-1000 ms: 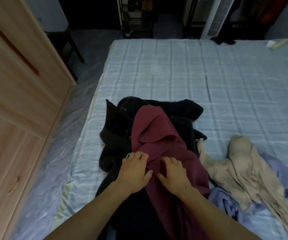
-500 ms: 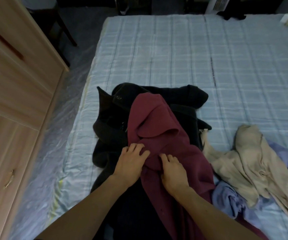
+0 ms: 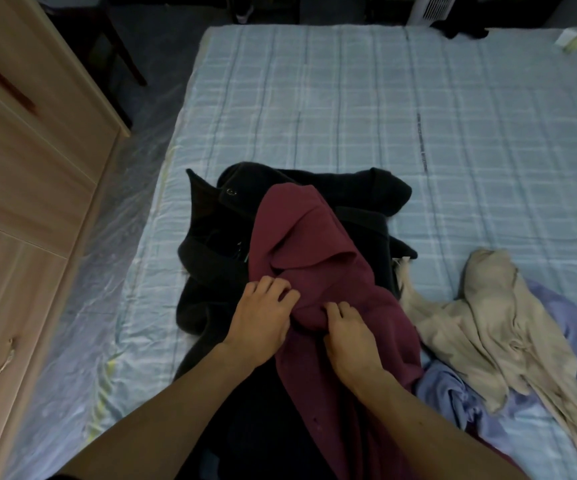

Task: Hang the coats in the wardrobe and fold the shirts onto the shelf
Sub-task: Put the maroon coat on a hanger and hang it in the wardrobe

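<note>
Head view: we are gripping the maroon coat on the bed.
Our left hand and right hand are both pinching its bunched cloth at lower centre, where it is lying over the black coat.

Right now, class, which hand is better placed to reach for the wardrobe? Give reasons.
Likely the left hand: it grips the maroon coat on the side nearer the wardrobe. The right hand, also gripping the coat, lies farther away.
</note>
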Motion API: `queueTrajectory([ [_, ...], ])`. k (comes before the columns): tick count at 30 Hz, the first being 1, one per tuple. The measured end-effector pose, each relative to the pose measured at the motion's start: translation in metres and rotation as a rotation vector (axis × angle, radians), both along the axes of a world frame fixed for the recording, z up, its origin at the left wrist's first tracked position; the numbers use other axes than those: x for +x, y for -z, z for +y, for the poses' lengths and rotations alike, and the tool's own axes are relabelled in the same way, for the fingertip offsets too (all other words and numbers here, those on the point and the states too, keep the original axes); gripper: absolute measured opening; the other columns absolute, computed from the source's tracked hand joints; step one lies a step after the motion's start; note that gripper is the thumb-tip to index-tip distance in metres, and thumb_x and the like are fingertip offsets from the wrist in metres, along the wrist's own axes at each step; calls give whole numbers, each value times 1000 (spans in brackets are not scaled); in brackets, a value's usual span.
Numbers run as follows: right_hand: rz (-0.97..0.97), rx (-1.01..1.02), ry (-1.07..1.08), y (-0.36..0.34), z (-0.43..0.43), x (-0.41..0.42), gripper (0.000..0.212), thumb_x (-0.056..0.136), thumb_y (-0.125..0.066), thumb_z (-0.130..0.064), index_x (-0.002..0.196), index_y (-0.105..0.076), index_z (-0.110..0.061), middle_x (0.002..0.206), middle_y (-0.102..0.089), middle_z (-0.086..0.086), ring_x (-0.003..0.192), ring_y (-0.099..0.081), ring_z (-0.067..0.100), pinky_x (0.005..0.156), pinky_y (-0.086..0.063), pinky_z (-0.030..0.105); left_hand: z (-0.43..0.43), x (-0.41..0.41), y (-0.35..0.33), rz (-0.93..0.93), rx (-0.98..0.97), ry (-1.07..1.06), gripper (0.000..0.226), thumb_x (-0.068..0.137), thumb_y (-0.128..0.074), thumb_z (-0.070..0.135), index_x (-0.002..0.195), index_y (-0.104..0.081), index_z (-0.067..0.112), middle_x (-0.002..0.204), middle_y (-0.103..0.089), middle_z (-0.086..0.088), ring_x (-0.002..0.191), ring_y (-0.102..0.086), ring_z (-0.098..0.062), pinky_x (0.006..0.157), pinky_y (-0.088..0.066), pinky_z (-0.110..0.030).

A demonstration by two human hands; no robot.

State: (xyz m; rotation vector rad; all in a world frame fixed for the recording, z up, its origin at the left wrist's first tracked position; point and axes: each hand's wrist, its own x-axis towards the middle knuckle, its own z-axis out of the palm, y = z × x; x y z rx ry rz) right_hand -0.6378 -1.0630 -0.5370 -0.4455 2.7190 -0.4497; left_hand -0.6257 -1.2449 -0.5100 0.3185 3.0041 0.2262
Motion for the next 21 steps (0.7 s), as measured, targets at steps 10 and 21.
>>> queueTrajectory([
  [10, 223, -47, 27, -59, 38, 1, 39, 76, -60, 7, 113, -61, -6, 102, -56, 10, 89, -53, 27, 72, -49, 40, 24, 6, -54, 255, 81, 113, 48, 73, -75, 21, 119, -63, 15, 119, -61, -4, 110, -55, -27, 89, -48, -41],
  [21, 467, -214, 55, -166, 84, 29, 33, 74, -64, 9, 104, -66, -7, 91, -58, 7, 78, -55, 25, 62, -50, 42, 49, 30, -153, 544, 212, 262, 59, 75, -73, 24, 130, -60, 8, 128, -59, -9, 119, -53, -28, 105, -41, -41],
])
